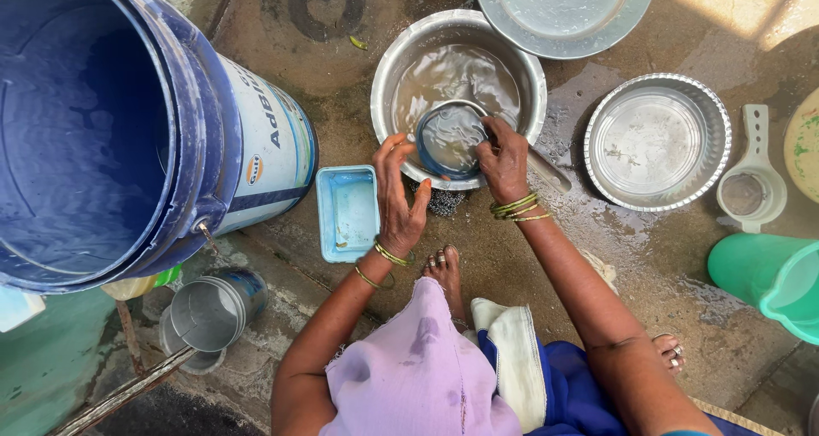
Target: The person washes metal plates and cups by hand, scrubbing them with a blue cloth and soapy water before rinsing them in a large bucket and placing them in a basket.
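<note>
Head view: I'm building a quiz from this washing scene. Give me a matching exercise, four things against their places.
Things:
1. blue bucket
2. light blue tray
3. green jug
4. steel basin

Places:
A. right edge of the view
B. beside the left hand
C. under both hands, holding murky water
D. upper left, lying tilted

Pairs: 1-D, 2-B, 3-A, 4-C

Blue bucket (102, 129), light-blue tray (348, 210), silvery steel bowl (401, 61), green jug (768, 278)

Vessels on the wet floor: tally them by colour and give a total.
Steel: 5 – basin, small dish, plate, ridged plate, tumbler
Blue: 2 – bucket, tray
Green: 1 – jug
White: 1 – strainer
Total: 9
</note>
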